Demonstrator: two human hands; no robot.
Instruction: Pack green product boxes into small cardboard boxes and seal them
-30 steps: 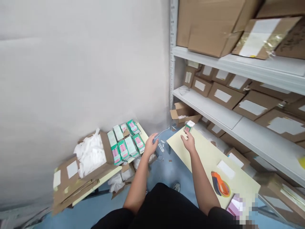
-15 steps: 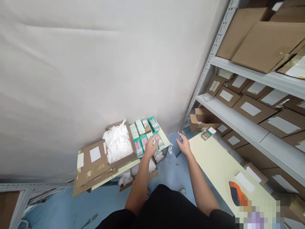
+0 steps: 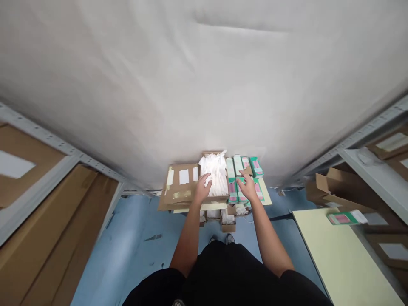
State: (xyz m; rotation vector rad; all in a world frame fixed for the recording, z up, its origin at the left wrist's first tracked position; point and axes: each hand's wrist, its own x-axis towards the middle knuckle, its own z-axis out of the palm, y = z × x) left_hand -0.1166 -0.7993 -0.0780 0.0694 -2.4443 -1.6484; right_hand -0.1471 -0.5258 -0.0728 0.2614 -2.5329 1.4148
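My left hand [image 3: 203, 188] is open, fingers apart, over the near left edge of an open cardboard box filled with white glove-like items [image 3: 217, 172]. My right hand [image 3: 247, 186] is open too, its fingers spread above several green and pink small boxes [image 3: 233, 192]. Neither hand holds anything. Whether the fingertips touch what lies below them I cannot tell. Flattened cardboard [image 3: 178, 197] with white labels lies left of the open box. All of these rest on a pale yellow table [image 3: 266, 196] against a grey-white wall.
Boxes with white contents [image 3: 228, 219] stand under the table. At right is another pale yellow table [image 3: 334, 255] with one green and pink box [image 3: 347, 217] on it. Metal shelving with cardboard boxes flanks both sides, including a tall carton [image 3: 60, 221] at left.
My view has turned left, bringing the table with the white items to the centre. My hands, still open and apart, now appear over that box and the green boxes.
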